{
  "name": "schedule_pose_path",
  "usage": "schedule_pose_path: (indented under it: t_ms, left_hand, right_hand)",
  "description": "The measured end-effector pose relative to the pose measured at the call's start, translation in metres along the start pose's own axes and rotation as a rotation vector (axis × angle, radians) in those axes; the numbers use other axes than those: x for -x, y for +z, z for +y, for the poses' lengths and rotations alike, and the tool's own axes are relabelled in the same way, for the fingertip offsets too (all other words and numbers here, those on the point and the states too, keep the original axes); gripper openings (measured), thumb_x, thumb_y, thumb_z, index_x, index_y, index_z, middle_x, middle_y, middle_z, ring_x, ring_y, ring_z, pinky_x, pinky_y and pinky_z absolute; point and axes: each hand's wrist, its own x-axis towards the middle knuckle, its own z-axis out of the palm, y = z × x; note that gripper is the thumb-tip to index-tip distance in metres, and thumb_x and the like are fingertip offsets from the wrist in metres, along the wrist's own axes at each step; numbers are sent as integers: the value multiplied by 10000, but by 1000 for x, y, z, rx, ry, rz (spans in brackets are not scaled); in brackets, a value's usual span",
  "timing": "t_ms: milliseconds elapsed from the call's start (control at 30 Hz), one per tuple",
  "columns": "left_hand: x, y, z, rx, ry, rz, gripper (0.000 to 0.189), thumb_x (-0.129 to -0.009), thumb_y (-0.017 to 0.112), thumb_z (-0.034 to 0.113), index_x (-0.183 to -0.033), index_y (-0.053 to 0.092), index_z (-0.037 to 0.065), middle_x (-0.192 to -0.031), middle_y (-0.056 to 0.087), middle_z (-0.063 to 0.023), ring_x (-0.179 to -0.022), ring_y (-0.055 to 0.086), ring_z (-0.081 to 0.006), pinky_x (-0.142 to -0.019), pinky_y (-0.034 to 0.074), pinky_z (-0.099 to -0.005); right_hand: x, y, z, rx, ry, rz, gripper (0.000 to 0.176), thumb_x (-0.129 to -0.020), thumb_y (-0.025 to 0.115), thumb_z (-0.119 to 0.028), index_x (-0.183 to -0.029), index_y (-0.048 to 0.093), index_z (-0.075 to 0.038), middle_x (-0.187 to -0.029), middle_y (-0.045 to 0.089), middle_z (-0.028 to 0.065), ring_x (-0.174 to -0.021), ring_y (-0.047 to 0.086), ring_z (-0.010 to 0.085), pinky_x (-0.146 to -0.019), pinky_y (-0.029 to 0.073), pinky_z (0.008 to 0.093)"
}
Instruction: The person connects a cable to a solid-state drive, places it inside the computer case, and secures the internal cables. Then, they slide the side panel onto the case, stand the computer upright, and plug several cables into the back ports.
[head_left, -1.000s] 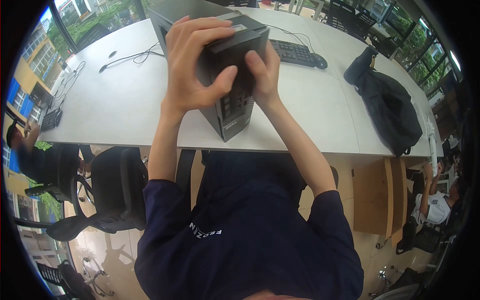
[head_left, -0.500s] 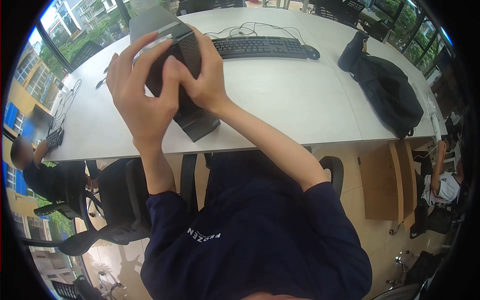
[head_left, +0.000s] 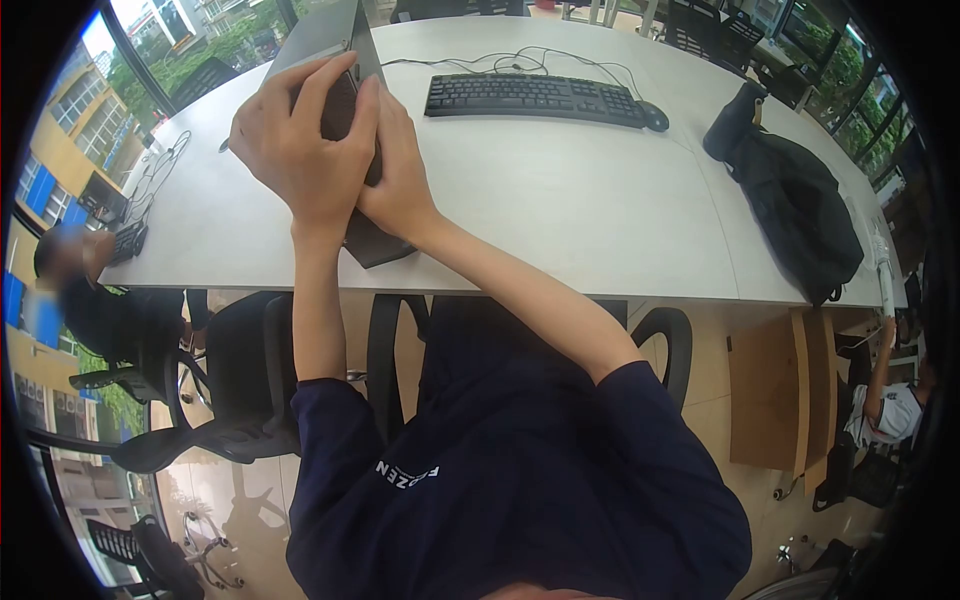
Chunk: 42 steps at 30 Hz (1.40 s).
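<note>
A black and grey computer tower [head_left: 378, 248] stands at the near left part of the white table, its top end reaching the upper edge of the view. My left hand [head_left: 300, 135] is curled round its upper left part, with the fingers bent over the dark face. Pressed along the right side is my right hand [head_left: 398, 165], its fingers pointing up and lying close to my left thumb. Between the two hands a strip of dark surface shows. Much of the tower is hidden behind my hands, and the fingertips are partly covered.
A black keyboard [head_left: 535, 98] and a mouse [head_left: 654, 117] with loose cables lie right of the tower. Farther right are a dark bottle [head_left: 733, 120] and a black bag [head_left: 800, 205] on the white table [head_left: 560, 220]. People sit at both sides; chairs stand below.
My hands have drawn closer together on the tower, and its mesh side no longer shows. The tower appears turned and narrower. Keyboard, mouse and bag sit farther right in view.
</note>
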Motion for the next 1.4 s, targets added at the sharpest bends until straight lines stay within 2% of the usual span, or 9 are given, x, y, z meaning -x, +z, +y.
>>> schedule_pose_path:
  t_ms: [167, 500, 567, 900, 967, 1000, 1067, 1167, 1400]
  left_hand:
    - [-2, 7, 2, -101, -21, 264, 382, -733, 864, 368, -1072, 771, 216, -1151, 664, -8, -1100, 569, -273, -954, 460, -423]
    - [4, 10, -19, -114, -31, 140, 351, -701, 840, 336, -988, 720, 172, -1039, 613, -34, -1031, 539, -294, -793, 503, -411]
    - [4, 15, -29, -74, -15, 165, 351, -700, 838, 341, -983, 721, 172, -1019, 610, -33, -1030, 541, -292, -792, 504, -411]
    - [3, 48, -65, -8, -24, 198, 322, -740, 822, 349, -969, 737, 140, -1002, 634, -30, -1017, 553, -292, -833, 505, -420]
    - [2, 58, -71, -24, -6, 204, 336, -742, 816, 379, -968, 734, 145, -989, 627, -39, -1001, 553, -292, -834, 500, -424]
    - [2, 63, -74, -23, 3, 208, 345, -744, 810, 401, -968, 733, 150, -981, 622, -44, -991, 553, -290, -832, 497, -423]
    - [0, 71, -79, -36, 15, 206, 345, -748, 806, 404, -971, 732, 151, -980, 620, -43, -994, 552, -290, -830, 496, -424]
    - [-2, 82, -84, -54, 35, 200, 352, -756, 796, 413, -982, 728, 152, -979, 616, -43, -1002, 550, -291, -826, 495, -428]
    - [-4, 98, -94, -137, 86, 197, 364, -775, 768, 436, -1000, 715, 154, -995, 608, -43, -1021, 541, -292, -844, 485, -436]
  right_hand:
    - [39, -16, -5, -39, 192, -156, 928, -861, 768, -221, -1585, 257, 56, -1606, 329, 276, -1457, 359, 440, -1204, 309, 478]
    - [102, -54, -20, -202, 575, -352, 838, -877, 726, -206, -1572, 311, 15, -1579, 383, 255, -1440, 406, 407, -1194, 338, 443]
    - [105, -55, -19, -104, 628, -464, 831, -896, 728, -208, -1590, 306, -34, -1580, 399, 195, -1432, 441, 340, -1135, 418, 456]
    - [107, -51, -36, 33, 541, -533, 668, -878, 713, -209, -1467, 452, -33, -1403, 541, 194, -1174, 636, 334, -1026, 491, 425]
    - [108, -51, -36, 102, 472, -609, 485, -874, 709, -198, -1314, 572, -45, -1273, 612, 155, -1111, 635, 323, -967, 494, 435]
    - [110, -51, -34, 99, 471, -612, 485, -874, 709, -198, -1314, 572, -45, -1273, 612, 155, -1111, 635, 323, -967, 494, 435]
    - [116, -50, -30, 192, 245, -647, 293, -863, 706, -180, -1126, 656, -60, -1177, 656, 110, -1083, 623, 310, -953, 479, 423]
    - [119, -49, -33, 209, 123, -671, 184, -846, 703, -156, -1003, 675, -66, -1125, 671, 82, -1080, 610, 297, -966, 460, 422]
    - [122, -48, -37, 284, -11, -640, 178, -836, 697, -130, -1002, 672, -70, -1124, 664, 74, -1081, 604, 292, -943, 468, 425]
